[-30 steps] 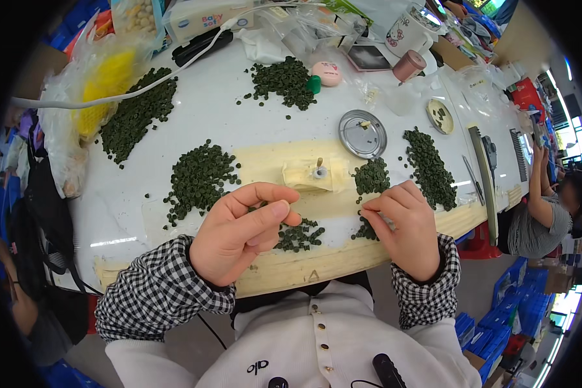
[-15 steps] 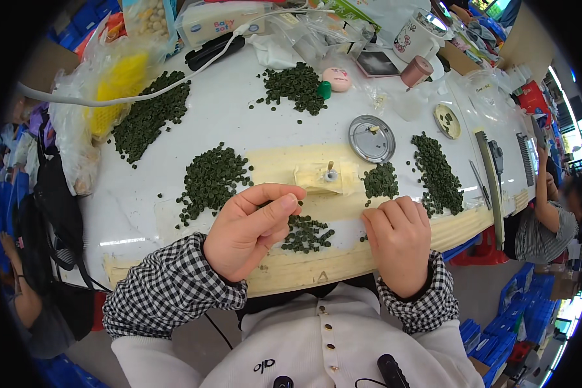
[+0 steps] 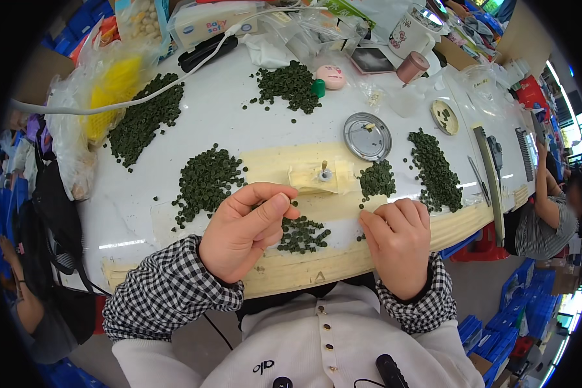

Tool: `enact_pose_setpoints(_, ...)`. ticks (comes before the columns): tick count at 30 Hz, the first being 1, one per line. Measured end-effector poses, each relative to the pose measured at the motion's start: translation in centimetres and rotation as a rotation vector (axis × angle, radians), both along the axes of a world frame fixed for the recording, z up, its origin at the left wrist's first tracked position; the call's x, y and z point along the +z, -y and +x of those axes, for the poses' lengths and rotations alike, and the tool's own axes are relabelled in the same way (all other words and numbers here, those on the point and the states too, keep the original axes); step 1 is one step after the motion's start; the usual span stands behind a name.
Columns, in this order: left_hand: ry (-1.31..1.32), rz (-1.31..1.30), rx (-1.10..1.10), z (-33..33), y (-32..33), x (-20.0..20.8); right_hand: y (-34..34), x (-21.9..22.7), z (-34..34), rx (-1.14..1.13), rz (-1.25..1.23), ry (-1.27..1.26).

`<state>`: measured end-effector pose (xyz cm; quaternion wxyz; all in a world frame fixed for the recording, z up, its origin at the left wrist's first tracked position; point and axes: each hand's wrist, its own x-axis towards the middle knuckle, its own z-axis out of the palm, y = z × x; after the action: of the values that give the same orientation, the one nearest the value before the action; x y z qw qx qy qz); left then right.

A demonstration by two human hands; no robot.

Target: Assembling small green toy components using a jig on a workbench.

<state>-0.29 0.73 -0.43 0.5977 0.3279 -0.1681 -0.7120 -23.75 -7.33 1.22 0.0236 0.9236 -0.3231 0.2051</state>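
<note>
My left hand (image 3: pixel 246 233) is closed in a pinch, with a small dark green piece (image 3: pixel 295 204) showing at its thumb tip. My right hand (image 3: pixel 399 244) is also pinched, its fingertips just below a loose green piece; anything inside its grip is hidden. Between and beyond the hands sits a cream block (image 3: pixel 302 178) with a small metal post (image 3: pixel 325 174) on it. Small dark green pieces lie in a heap (image 3: pixel 204 178) beyond my left hand, a scatter (image 3: pixel 304 235) between the hands, and a cluster (image 3: pixel 376 178) beyond my right hand.
More green heaps lie at far left (image 3: pixel 150 116), far middle (image 3: pixel 288 87) and right (image 3: pixel 432 171). A round metal lid (image 3: pixel 367 137), tweezers (image 3: pixel 478 180), a mug (image 3: pixel 409 35) and plastic bags (image 3: pixel 77 142) surround them. A white cable (image 3: pixel 123 103) crosses the far left. Another person's arm shows at right.
The tabletop and its things appear shifted slightly left in the picture. My left hand has moved slightly left with it; both hands stay pinched, and my right hand is almost still.
</note>
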Motion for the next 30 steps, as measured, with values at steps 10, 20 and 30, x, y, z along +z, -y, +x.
enact_pose_setpoints(10,-0.001,-0.006,-0.015,0.1,0.0,0.1,1.0,0.1,-0.4,-0.04,0.024,0.088)
enact_pose_setpoints(20,-0.018,0.002,-0.023,0.1,-0.1,-0.1,0.8,-0.2,0.7,0.018,0.05,0.075)
enact_pose_setpoints(30,-0.025,0.002,-0.036,-0.1,-0.1,-0.2,1.0,-0.9,0.7,0.091,0.059,0.069)
